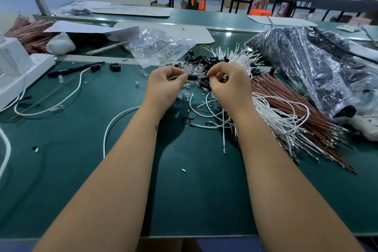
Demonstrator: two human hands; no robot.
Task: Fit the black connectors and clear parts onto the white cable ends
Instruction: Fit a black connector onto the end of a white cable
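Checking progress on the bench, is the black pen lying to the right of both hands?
No, the black pen lies on the green mat left of the left hand and right hand.

Both my forearms reach forward from the lower edge of the view, bare and converging toward the middle, wrists raised a little above the bench. My left hand (pixel 165 84) is curled, its back toward me, thumb and forefinger pinched together at the right side of the fist around a small black connector (pixel 192 77). My right hand (pixel 229 83) sits just beside it, knuckles up, fingers bent inward, fingertips pinching close to the connector's other end. The two hands nearly touch, fingertips facing each other.
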